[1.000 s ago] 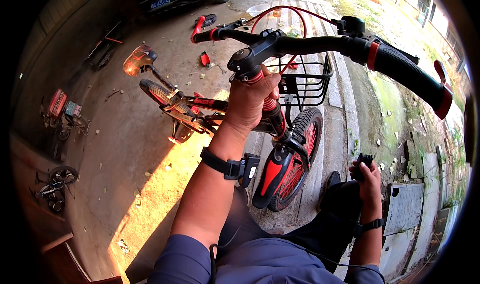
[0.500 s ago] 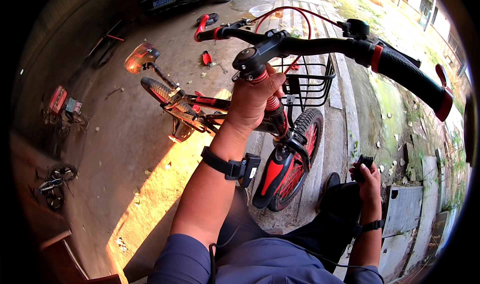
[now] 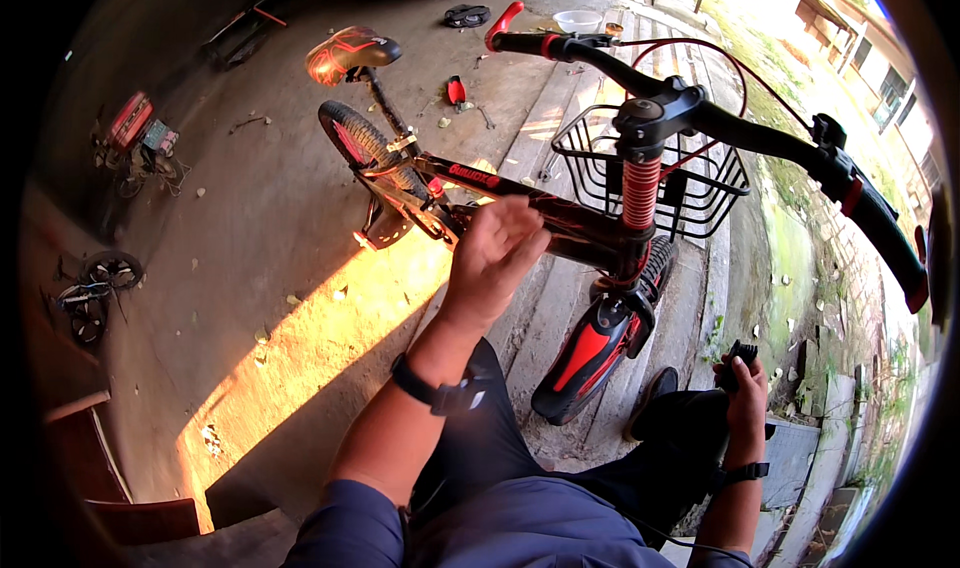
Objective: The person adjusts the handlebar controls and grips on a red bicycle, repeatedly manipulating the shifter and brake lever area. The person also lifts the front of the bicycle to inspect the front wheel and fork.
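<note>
A black and red bicycle stands in front of me, its handlebar (image 3: 745, 133) across the upper right. Below the stem clamp (image 3: 640, 118), red ringed spacers (image 3: 641, 196) ride on the steering column. My left hand (image 3: 500, 258) is raised before the frame tube (image 3: 545, 208), fingers apart and slightly blurred, holding nothing. Whether it touches the tube I cannot tell. Low on the right, my right hand (image 3: 747, 393) is closed around a small black ridged object (image 3: 738, 356) of a kind I cannot make out. The red and black front fender (image 3: 590, 363) points toward me.
A black wire basket (image 3: 735, 193) sits in front of the steering column. Behind are the saddle (image 3: 352, 53), a red piece (image 3: 456, 91) on the concrete and a clear basin (image 3: 578, 22). A small bike (image 3: 95, 293) and a red machine (image 3: 135, 123) stand left.
My left hand has let go of the red spacers and moved down, opening. The bicycle now appears further right in view. My right hand keeps the black object.
</note>
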`<state>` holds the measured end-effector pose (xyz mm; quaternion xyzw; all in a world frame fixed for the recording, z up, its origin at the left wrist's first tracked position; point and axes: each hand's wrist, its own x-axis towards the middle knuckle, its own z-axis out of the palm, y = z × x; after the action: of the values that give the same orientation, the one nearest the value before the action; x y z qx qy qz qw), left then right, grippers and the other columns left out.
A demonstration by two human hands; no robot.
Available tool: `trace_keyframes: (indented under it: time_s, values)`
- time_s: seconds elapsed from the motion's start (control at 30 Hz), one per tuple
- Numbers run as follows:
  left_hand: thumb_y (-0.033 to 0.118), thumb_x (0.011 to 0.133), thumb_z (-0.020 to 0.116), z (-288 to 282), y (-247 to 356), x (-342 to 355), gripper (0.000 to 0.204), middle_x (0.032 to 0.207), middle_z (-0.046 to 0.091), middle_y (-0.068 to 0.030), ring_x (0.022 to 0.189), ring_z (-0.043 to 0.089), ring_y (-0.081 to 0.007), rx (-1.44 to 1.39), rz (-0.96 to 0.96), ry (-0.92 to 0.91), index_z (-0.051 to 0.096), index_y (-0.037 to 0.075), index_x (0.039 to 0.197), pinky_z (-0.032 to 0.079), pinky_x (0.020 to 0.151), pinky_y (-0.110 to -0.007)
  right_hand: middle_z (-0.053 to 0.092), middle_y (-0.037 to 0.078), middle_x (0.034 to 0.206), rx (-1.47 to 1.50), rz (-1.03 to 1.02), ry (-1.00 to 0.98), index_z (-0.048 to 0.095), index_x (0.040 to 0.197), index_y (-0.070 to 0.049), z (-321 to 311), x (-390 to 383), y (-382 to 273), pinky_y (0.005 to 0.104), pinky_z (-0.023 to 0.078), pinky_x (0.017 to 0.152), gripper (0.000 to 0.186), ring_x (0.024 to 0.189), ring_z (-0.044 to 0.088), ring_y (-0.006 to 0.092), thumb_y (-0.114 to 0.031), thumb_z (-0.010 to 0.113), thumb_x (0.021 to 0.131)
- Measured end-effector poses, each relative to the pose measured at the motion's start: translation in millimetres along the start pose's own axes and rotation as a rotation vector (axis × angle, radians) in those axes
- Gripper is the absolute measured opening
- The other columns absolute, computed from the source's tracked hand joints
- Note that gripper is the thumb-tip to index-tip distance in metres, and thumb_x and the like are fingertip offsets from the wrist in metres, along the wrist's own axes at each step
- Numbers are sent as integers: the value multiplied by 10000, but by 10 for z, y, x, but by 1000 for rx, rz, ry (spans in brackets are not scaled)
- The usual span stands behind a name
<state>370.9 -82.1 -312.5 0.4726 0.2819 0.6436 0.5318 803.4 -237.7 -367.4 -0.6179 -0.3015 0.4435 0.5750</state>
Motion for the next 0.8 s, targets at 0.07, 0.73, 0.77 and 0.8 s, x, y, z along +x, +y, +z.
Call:
trace_keyframes:
  time_s: [0.07,0.73,0.77,0.8]
  values:
    - [139,900,737,-376,-213,-327,362,1035,631,-38,987,615,-121,241,-135,14,556,36,1196,506,881,-291,698,96,985,-28,3,7,605,1115,-42,31,-10,-3,321,548,729,216,828,698,216,-164,653,943]
    - [12,825,699,-872,-165,-1063,161,876,621,-130,802,647,-295,888,53,-145,618,13,964,520,721,-356,695,86,938,-149,14,8,598,1085,-34,339,45,10,305,524,686,233,758,677,184,-170,689,920]
    - [31,831,699,-880,-170,-1062,160,876,624,-121,799,653,-297,894,57,-147,616,26,967,525,713,-365,695,86,937,-150,16,13,599,1082,-33,348,46,6,306,525,682,231,756,677,184,-171,689,921]
    - [50,837,700,-888,-174,-1063,158,875,628,-112,796,658,-299,900,60,-148,614,39,970,531,704,-374,695,86,935,-158,19,12,600,1080,-33,356,45,3,304,525,678,230,754,677,184,-173,689,921]
